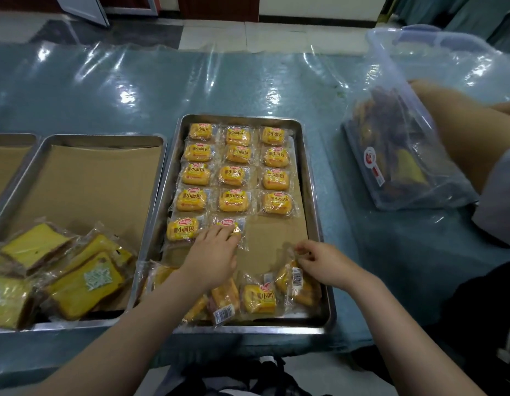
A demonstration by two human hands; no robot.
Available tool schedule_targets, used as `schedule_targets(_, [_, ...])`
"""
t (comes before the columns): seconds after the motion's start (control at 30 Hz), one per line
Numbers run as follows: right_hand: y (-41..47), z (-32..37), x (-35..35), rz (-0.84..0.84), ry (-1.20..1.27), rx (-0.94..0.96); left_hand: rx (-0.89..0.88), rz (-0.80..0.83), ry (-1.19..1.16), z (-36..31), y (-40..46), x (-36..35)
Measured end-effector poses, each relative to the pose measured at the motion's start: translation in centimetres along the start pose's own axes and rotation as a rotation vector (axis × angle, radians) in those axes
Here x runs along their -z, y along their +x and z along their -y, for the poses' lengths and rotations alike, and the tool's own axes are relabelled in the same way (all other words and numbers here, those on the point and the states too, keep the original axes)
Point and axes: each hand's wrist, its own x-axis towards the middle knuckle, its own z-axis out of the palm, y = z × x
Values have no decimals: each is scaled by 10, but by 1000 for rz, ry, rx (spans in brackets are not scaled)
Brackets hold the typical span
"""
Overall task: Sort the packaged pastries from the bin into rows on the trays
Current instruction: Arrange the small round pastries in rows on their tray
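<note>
- Blue worktop (248,81) under a shiny clear plastic sheet is carrying three steel trays and a clear plastic bin (414,118), and tiled floor is showing beyond it
- Middle tray (312,178), lined with brown paper, is holding four full rows of three small yellow packaged pastries (233,175), with a fifth row being filled
- Left hand (211,252) is lying fingers-down on the second pastry of the fifth row (229,227), fingertips pressing on its wrapper, just beside the first one in that row (182,228)
- Right hand (322,262) is pinching the wrapper edge of a loose pastry (295,278) at the near right of the tray
- More loose packets (258,298) are lying jumbled along the tray's near edge
- Left-hand tray (105,138) is holding larger yellow cake slices in wrappers (85,284), heaped at its near end
- Over in the bin, tilted at the far right, another person's arm (448,115) is reaching in among darker packets
</note>
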Motion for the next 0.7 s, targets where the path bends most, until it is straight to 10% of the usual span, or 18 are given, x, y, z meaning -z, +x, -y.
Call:
schedule_targets(0.33, [3,-4,3,29,-31,-19,-139,272,-508,-70,10,-12])
schedule_targets(0.7, [1,-8,2,145,106,-11,56,219,-835,-55,19,-16])
